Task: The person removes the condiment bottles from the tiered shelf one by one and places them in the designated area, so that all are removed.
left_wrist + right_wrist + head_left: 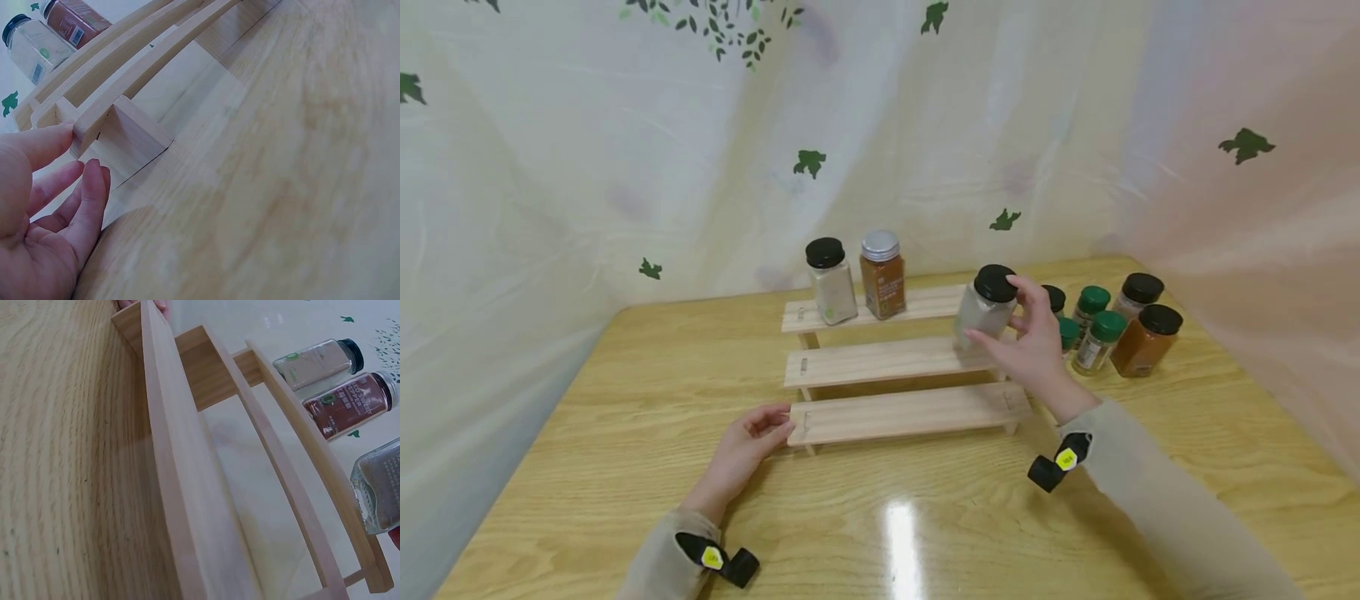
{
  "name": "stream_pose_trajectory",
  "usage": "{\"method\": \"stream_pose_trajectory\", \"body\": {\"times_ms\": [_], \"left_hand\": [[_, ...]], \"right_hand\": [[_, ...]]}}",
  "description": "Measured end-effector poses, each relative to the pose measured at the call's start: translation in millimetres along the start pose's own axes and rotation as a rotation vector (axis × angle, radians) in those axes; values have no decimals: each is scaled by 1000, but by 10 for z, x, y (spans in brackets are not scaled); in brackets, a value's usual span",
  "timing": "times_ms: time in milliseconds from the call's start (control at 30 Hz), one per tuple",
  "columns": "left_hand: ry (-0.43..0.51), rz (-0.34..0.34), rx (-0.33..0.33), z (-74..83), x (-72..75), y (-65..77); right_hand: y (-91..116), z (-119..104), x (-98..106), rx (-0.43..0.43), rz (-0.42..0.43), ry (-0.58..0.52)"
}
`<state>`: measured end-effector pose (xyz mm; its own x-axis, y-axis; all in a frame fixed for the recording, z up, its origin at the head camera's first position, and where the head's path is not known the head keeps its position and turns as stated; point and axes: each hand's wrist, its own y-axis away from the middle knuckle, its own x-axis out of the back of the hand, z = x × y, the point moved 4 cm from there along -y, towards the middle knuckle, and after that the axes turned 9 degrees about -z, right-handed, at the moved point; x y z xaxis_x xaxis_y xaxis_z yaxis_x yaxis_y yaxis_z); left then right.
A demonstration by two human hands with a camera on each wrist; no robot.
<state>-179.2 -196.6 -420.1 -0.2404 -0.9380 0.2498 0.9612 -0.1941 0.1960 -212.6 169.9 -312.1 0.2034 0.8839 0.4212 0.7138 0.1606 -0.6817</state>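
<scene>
In the head view my right hand [1037,346] grips a clear spice jar [985,315] with a black lid. It is over the right end of a three-tier wooden rack [887,361]. The jar's glass base [380,487] shows in the right wrist view, its contents hard to tell. My left hand [751,443] is at the left end of the rack's lowest tier. In the left wrist view one fingertip touches the board's end, while the other fingers curl loosely below it. On the top tier stand a black-lidded jar of pale powder [833,287] and a silver-lidded jar of reddish-brown spice [883,282].
Right of the rack several jars cluster on the wooden table [647,367], including green-lidded ones [1099,343] and a black-lidded orange-brown one [1144,343]. A pale curtain [715,167] with leaf prints hangs behind the table and along its sides.
</scene>
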Motion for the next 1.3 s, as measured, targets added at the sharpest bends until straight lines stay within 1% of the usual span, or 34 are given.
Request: {"method": "stream_pose_trajectory", "body": {"times_ms": [167, 267, 400, 533, 667, 767, 933, 1000, 1067, 1300], "left_hand": [[37, 1, -13, -19, -18, 10], [43, 0, -12, -23, -19, 12], [43, 0, -2, -27, -16, 7], [43, 1, 6, -31, -16, 7], [41, 1, 4, -29, -16, 11], [38, 1, 2, -24, -13, 11], [42, 2, 8, -22, -12, 12], [45, 1, 7, -19, -14, 11], [47, -2, 3, -14, -14, 9], [66, -1, -2, -8, -10, 3]], "right_hand": [[82, 33, 72, 65, -17, 11], [127, 44, 148, 73, -29, 22], [170, 50, 240, 58, -38, 49], [227, 67, 300, 59, -70, 62], [298, 96, 344, 78, -92, 76], [339, 105, 362, 116, -104, 96], [410, 59, 381, 220, -138, 143], [449, 39, 395, 247, -151, 156], [496, 35, 413, 258, -161, 165], [671, 75, 501, 245, -212, 192]]}}
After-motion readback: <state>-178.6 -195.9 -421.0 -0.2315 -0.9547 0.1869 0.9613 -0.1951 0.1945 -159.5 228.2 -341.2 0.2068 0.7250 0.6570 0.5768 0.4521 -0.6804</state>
